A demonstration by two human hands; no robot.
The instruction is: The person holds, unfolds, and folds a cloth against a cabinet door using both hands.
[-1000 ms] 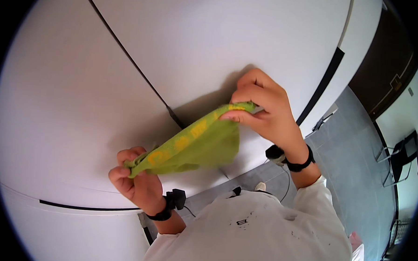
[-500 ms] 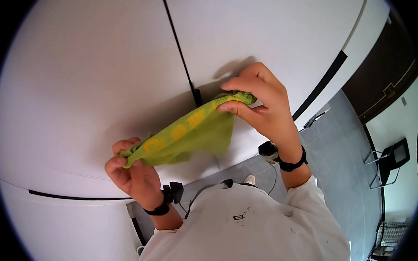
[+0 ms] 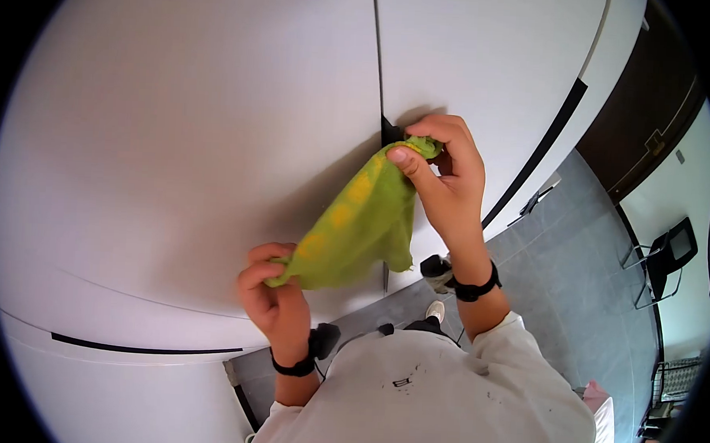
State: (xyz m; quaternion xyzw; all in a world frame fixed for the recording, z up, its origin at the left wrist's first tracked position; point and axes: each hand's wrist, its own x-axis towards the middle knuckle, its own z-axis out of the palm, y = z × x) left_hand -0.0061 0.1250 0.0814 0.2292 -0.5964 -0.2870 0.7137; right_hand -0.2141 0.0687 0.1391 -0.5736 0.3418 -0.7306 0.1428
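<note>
A green cloth [image 3: 354, 237] with yellow markings along its upper edge hangs between my two hands, in front of a broad white surface [image 3: 185, 119]. My left hand [image 3: 276, 293] pinches its lower-left corner between thumb and fingers. Higher and to the right, my right hand [image 3: 444, 170] grips the bunched upper corner, with the thumb lying on the near side. The cloth slants up from left to right, and its loose lower edge droops between the hands. Part of each gripped corner is hidden by my fingers.
A dark seam with a black piece [image 3: 390, 131] runs down the white surface. Black strips line its edges at right [image 3: 536, 154] and lower left [image 3: 143, 347]. Beyond lie grey floor tiles [image 3: 555, 254], a black chair [image 3: 670, 251] and a dark door [image 3: 645, 107].
My left hand has moved right, closer to the right hand, which has shifted slightly. The cloth now slants more steeply and hangs slacker. The view has shifted too.
</note>
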